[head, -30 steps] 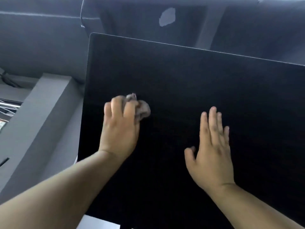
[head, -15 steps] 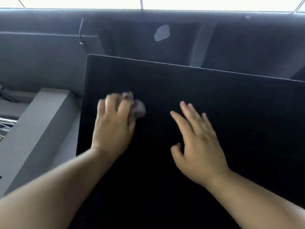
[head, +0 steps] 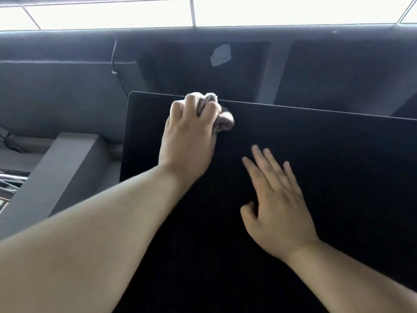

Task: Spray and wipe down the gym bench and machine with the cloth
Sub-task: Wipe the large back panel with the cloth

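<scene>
A broad black pad point(head: 327, 168) of the gym machine fills the middle and right of the head view. My left hand point(head: 189, 136) presses a crumpled grey cloth point(head: 222, 120) against the pad at its far edge, near the left corner. The cloth pokes out between and past my fingers. My right hand point(head: 275, 199) lies flat on the pad, fingers spread, lower and to the right of the cloth, holding nothing. No spray bottle is in view.
A grey sloping frame beam point(head: 56, 177) runs along the left of the pad. Cables point(head: 11, 179) lie at the far left. Behind the pad stand dark padded panels, one with a pale torn patch point(head: 221, 55). Bright windows span the top.
My left hand has pushed the cloth away from me, from the pad's middle-left up to its far edge. My right hand has stayed flat, shifting a little. The view has tilted upward.
</scene>
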`<act>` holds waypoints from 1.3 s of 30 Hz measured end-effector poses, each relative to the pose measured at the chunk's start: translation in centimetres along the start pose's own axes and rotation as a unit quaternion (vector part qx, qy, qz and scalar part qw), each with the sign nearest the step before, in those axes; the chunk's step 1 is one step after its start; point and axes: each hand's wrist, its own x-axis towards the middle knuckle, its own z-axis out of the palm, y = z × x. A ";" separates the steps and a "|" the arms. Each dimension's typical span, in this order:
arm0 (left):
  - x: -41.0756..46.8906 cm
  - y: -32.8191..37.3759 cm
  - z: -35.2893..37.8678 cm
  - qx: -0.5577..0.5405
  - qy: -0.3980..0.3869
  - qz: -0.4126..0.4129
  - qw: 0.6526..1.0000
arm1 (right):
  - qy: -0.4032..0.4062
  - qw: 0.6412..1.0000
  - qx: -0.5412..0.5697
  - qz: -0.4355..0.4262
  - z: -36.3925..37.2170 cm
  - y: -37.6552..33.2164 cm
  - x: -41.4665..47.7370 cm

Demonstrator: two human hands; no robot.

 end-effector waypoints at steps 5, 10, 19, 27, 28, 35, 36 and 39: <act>-8.9 -1.8 -1.1 0.018 -0.091 0.124 0.988 | -0.052 0.998 -0.033 -0.018 0.0 -0.3 -2.5; -3.2 -4.8 -3.3 0.033 -0.043 0.060 0.997 | -0.034 0.998 -0.026 -0.042 -0.7 -1.6 0.6; -6.8 -7.4 -2.2 0.039 -0.023 -0.076 0.996 | -0.035 0.998 -0.022 -0.038 2.4 -2.9 -0.1; -7.6 -8.5 -4.3 0.005 -0.044 -0.053 0.998 | -0.070 0.996 -0.033 -0.036 2.6 -3.6 -1.3; -5.7 -9.0 -4.1 0.008 -0.018 -0.080 0.997 | -0.064 0.997 -0.028 -0.035 2.8 -3.6 -1.3; -9.3 -9.3 -3.1 -0.027 0.008 -0.180 0.983 | -0.064 0.996 -0.035 -0.045 3.9 -3.0 -3.0; -11.8 -8.9 -3.1 -0.026 -0.007 -0.173 0.985 | -0.069 0.996 -0.036 -0.044 3.9 -3.0 -3.4; -19.0 -7.6 -4.2 -0.013 -0.090 -0.123 0.988 | -0.088 0.995 -0.025 -0.037 4.1 -3.3 -4.2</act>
